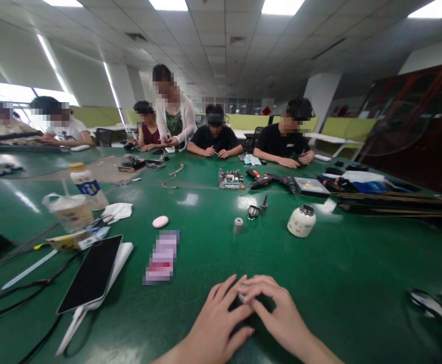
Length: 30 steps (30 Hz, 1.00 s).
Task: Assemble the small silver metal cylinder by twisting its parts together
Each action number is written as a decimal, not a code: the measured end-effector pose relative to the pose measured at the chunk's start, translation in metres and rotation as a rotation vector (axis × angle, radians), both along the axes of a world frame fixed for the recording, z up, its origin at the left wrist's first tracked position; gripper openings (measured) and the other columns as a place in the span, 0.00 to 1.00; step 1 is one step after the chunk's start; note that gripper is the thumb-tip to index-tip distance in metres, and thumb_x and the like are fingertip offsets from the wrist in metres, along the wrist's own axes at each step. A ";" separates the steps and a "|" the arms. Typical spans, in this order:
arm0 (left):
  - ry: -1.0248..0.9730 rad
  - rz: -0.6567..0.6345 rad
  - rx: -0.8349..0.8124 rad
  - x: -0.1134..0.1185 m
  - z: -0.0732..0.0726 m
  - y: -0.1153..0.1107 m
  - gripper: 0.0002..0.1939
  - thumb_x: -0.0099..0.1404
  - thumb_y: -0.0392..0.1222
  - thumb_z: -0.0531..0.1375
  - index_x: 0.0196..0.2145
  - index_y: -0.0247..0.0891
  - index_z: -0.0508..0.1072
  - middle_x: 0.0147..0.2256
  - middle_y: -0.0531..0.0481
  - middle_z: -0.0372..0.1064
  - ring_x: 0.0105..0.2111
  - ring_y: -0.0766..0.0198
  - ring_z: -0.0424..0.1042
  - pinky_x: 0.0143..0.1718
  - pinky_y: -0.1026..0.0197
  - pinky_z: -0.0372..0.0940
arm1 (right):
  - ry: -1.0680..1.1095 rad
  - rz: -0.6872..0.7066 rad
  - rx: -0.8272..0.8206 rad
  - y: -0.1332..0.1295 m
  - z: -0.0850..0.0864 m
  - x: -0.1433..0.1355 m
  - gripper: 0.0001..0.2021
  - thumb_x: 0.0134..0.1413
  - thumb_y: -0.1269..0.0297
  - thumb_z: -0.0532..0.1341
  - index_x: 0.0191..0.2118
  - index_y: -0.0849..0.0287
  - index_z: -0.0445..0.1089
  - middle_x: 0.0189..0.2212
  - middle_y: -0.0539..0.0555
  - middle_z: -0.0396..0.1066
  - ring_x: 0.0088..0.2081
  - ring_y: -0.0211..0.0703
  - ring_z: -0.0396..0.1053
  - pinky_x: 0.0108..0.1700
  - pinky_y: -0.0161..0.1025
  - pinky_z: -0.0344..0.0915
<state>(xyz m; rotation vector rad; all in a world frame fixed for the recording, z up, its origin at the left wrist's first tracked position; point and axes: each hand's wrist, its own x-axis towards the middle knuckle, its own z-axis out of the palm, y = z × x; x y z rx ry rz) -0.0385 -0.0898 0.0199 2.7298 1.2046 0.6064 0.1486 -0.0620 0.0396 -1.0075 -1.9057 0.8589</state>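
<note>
My left hand (221,318) is low over the green table, palm down, its fingers stretched and spread. My right hand (277,308) meets it from the right, fingers bent and thumb drawn in, pinching a small shiny object (242,295) against the left fingertips. Fingers cover most of that object, so its kind is unclear. Beyond the hands are a small silver metal cylinder (238,225), a metal cap-like part (253,212) and a dark stemmed part (264,203). A squat white thermos bottle (301,221) with a bare metal mouth leans slightly to their right.
Left lie a tablet (92,273) with a cable, a pink oval case (160,221), a blurred-out phone-like item (162,257), a drink bottle (88,187) and a plastic cup (69,212). Power drills (281,182) and a circuit board (231,179) lie farther off. Several people work opposite.
</note>
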 end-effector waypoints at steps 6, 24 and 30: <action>-0.001 -0.005 0.044 0.000 -0.002 0.001 0.31 0.65 0.41 0.62 0.63 0.50 0.58 0.65 0.47 0.52 0.64 0.48 0.53 0.57 0.45 0.61 | 0.031 -0.056 0.058 0.003 -0.008 0.002 0.08 0.57 0.70 0.61 0.30 0.51 0.73 0.35 0.50 0.80 0.42 0.48 0.74 0.57 0.54 0.58; -0.531 0.129 0.002 -0.006 -0.015 0.003 0.19 0.62 0.41 0.64 0.51 0.42 0.68 0.52 0.43 0.68 0.56 0.50 0.60 0.54 0.44 0.62 | 0.201 0.221 -0.236 0.000 -0.026 0.005 0.17 0.58 0.64 0.62 0.52 0.56 0.60 0.45 0.59 0.72 0.47 0.49 0.70 0.52 0.47 0.64; -0.596 0.147 -0.083 -0.006 -0.011 0.007 0.09 0.64 0.39 0.62 0.41 0.52 0.78 0.53 0.50 0.67 0.56 0.51 0.58 0.55 0.42 0.60 | 0.056 0.176 -0.235 -0.002 -0.023 0.000 0.13 0.52 0.65 0.66 0.44 0.57 0.70 0.40 0.54 0.74 0.44 0.49 0.72 0.48 0.45 0.65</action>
